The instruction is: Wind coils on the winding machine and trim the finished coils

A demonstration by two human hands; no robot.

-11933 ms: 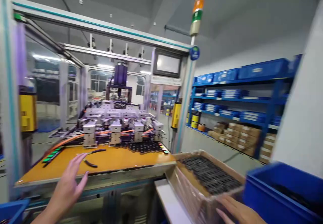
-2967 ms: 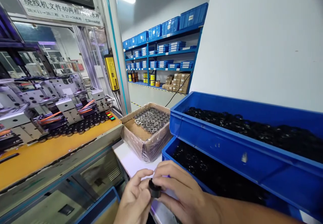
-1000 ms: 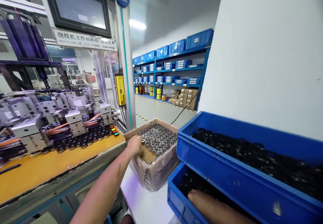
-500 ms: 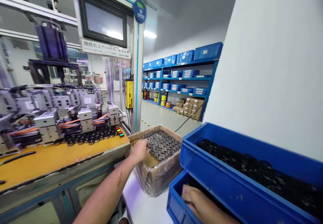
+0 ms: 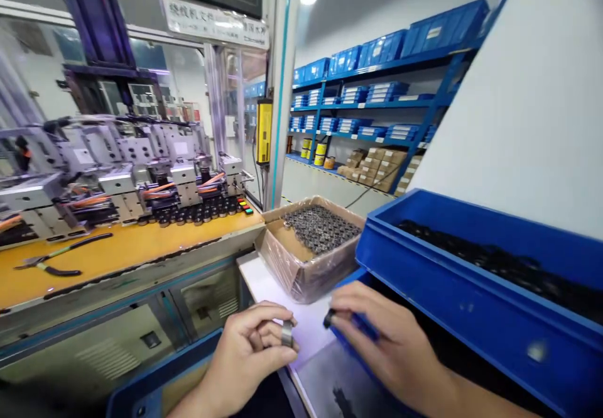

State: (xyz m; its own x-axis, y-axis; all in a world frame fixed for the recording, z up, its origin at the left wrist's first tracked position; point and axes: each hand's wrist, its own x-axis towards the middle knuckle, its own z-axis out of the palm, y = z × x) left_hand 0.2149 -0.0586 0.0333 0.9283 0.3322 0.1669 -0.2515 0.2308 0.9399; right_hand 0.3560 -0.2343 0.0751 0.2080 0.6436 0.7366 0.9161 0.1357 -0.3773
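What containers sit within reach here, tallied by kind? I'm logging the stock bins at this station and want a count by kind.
Blue plastic bins beside the right hand: 2, an upper bin of black rings and a lower bin, stacked
Cardboard boxes: 1, a cardboard box of metal parts
Total: 3
The left hand pinches a metal ring.

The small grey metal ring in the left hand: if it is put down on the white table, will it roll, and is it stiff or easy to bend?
The small grey metal ring, pinched in the left hand, looks round and smooth, so on edge it would probably roll; laid flat it should stay. It appears to be solid metal, so likely stiff and somewhat heavy for its size, perhaps slippery.
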